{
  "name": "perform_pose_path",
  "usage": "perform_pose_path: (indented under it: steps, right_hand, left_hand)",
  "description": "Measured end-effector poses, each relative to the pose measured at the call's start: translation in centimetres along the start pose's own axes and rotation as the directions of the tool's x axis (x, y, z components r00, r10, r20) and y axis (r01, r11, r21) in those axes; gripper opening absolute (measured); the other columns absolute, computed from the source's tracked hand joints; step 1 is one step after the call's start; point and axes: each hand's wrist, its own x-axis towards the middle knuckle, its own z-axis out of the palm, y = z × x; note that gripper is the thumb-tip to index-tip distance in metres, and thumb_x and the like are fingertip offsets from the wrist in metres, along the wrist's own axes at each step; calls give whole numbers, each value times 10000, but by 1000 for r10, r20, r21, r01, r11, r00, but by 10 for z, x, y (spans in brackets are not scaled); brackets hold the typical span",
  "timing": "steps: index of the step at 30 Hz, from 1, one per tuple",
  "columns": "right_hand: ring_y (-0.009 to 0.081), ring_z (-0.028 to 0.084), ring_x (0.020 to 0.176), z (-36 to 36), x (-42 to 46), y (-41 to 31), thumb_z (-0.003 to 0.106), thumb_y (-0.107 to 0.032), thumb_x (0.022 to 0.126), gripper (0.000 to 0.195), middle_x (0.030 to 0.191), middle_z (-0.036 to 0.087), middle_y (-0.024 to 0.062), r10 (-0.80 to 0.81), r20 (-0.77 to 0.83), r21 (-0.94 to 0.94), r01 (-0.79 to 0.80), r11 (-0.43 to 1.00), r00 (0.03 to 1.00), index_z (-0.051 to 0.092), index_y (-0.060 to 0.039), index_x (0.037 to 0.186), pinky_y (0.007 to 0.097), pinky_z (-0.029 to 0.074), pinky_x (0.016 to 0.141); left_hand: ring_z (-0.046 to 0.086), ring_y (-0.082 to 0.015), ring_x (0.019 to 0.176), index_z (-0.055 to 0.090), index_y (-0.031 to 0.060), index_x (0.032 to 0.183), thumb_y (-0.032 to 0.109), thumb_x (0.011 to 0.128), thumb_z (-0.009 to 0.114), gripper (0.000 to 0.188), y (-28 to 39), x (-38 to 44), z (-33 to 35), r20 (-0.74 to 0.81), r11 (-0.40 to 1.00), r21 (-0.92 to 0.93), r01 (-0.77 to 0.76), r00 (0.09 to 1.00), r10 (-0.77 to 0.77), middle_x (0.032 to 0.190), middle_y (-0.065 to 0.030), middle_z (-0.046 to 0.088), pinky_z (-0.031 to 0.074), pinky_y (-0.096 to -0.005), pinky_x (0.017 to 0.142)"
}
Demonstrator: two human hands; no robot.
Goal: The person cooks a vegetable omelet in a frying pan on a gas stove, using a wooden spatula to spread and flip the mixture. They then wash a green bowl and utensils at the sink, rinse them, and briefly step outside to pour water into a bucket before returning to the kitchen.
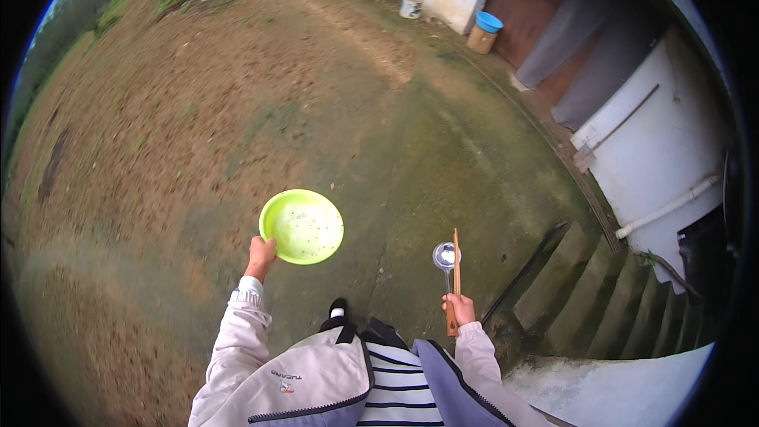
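My left hand grips the near left rim of a lime-green plastic basin, with small dark specks on its pale inside. My right hand is closed around the wooden handle of a metal ladle together with a pair of wooden chopsticks. The ladle's bowl points away from me, and the chopsticks lie along its right side. Both hands are held out over the ground, well apart from each other.
Concrete steps lie at the right, beside a dark rail and a white wall. Mossy concrete meets bare soil at the left. By the building stand a blue basin on a brown container and a white bucket.
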Motion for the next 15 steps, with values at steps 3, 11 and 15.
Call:
perform_pose_path:
  steps: [3,11,15]
  right_hand:
    - [109,565,569,-21,30,-24,586,-228,863,224,675,627,59,92,-77,63,-88,994,993,645,-13,838,244,434,516]
    - [130,574,569,-44,214,-81,580,-217,856,239,689,625,68,122,-208,193,-82,978,971,645,13,857,254,447,521]
    - [133,580,571,-72,318,-134,584,-205,854,227,686,628,69,156,-245,252,-92,963,957,649,12,852,253,450,519]
  left_hand:
    - [682,-300,740,534,-177,1030,124,803,548,377,96,15,45,77,999,-6,46,996,-45,966,-260,627,586,-363,515]
    - [677,-281,727,546,-148,1015,102,826,517,314,256,194,222,90,988,-98,-118,988,127,924,-218,639,583,-363,525]
    - [671,-232,707,556,-129,1001,71,857,476,258,344,258,303,220,957,-282,-66,967,131,902,-164,650,561,-306,508]
